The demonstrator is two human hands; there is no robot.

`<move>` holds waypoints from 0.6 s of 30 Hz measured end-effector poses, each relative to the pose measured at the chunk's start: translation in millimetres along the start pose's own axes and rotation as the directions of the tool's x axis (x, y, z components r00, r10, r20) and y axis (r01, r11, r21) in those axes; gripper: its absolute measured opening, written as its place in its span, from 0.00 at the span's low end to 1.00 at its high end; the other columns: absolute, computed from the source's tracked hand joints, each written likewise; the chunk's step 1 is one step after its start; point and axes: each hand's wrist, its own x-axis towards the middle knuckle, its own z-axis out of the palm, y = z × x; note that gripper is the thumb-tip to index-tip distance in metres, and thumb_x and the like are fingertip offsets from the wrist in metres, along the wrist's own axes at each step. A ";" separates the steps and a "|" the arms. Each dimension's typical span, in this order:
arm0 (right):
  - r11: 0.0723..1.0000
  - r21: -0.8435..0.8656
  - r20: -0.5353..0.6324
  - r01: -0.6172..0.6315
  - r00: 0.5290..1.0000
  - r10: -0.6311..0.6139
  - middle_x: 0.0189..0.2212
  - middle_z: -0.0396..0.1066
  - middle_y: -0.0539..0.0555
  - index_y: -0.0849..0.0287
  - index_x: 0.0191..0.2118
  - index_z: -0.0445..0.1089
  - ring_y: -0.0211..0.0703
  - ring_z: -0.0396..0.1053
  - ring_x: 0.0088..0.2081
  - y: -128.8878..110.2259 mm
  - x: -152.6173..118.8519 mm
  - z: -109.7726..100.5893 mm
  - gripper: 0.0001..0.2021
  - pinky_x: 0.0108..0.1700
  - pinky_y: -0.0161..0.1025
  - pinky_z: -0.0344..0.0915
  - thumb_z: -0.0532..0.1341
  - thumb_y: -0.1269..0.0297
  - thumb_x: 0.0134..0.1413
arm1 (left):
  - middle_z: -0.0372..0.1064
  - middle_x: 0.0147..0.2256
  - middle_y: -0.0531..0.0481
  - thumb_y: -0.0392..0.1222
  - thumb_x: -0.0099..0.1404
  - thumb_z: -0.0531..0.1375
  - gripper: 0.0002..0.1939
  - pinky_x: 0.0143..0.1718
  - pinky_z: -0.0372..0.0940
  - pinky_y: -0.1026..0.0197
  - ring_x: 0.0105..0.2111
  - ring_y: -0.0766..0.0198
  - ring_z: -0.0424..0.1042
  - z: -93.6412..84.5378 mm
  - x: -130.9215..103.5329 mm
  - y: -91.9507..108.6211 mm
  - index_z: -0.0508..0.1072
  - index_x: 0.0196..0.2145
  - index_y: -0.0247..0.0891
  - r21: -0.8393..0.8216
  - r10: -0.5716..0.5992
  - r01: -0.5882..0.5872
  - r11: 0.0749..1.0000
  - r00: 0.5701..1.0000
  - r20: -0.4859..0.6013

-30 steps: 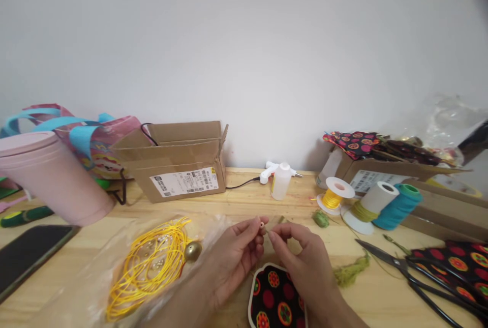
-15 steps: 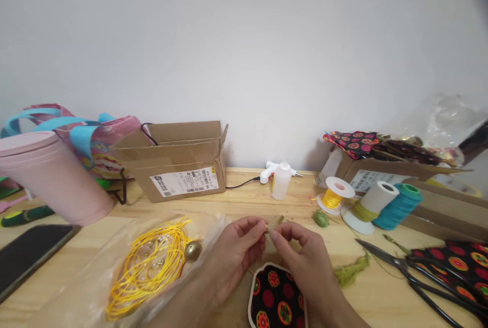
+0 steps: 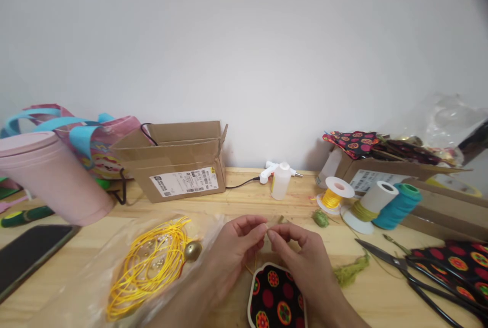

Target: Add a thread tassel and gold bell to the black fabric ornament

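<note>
My left hand [image 3: 242,244] and my right hand [image 3: 297,249] meet fingertip to fingertip above the table, each closed in a pinch. Whatever lies between the fingertips is tiny and mostly covered. A thin yellowish cord [image 3: 250,269] shows just below my left hand, near the edge of a black pouch [image 3: 277,295] with red and orange flower prints and a pale border. The pouch lies flat under my hands, partly covered by my right hand. Left of my left forearm is a clear plastic bag [image 3: 91,267] with a yellow cord bundle [image 3: 152,272] and a brass-coloured bell [image 3: 192,250].
Black scissors [image 3: 400,263], a green tassel [image 3: 353,269] and thread spools [image 3: 337,196] are at right. Behind stand a small white bottle [image 3: 281,181], a glue gun [image 3: 269,170] and a cardboard box [image 3: 171,162]. A phone [image 3: 32,254] and pink tumbler [image 3: 61,178] are at left.
My fingertips have come slightly closer together. A small brownish piece that showed between them is now hidden. Everything else lies as before.
</note>
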 end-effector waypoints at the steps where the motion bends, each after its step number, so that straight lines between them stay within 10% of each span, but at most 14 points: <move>1: 1.000 -0.005 -0.002 0.004 1.000 -0.004 0.20 0.71 0.49 0.60 0.25 0.72 0.39 0.67 0.26 -0.2 0.0 0.0 0.09 0.29 0.32 0.63 0.56 0.63 0.48 | 0.71 0.24 0.52 0.35 0.47 0.66 0.08 0.31 0.61 0.70 0.25 0.72 0.68 -0.7 0.6 -0.3 0.73 0.27 0.33 -0.001 0.002 -0.002 1.000 1.000 -0.005; 18: 0.996 0.073 -0.001 0.044 0.999 -0.044 0.23 0.71 0.52 0.61 0.32 0.68 0.41 0.68 0.28 6.3 -0.4 0.6 0.08 0.32 0.35 0.64 0.56 0.62 0.49 | 0.72 0.28 0.48 0.33 0.50 0.64 0.08 0.35 0.61 0.64 0.29 0.66 0.70 -0.9 -0.2 -1.0 0.72 0.31 0.32 0.078 0.039 -0.041 0.996 0.999 0.025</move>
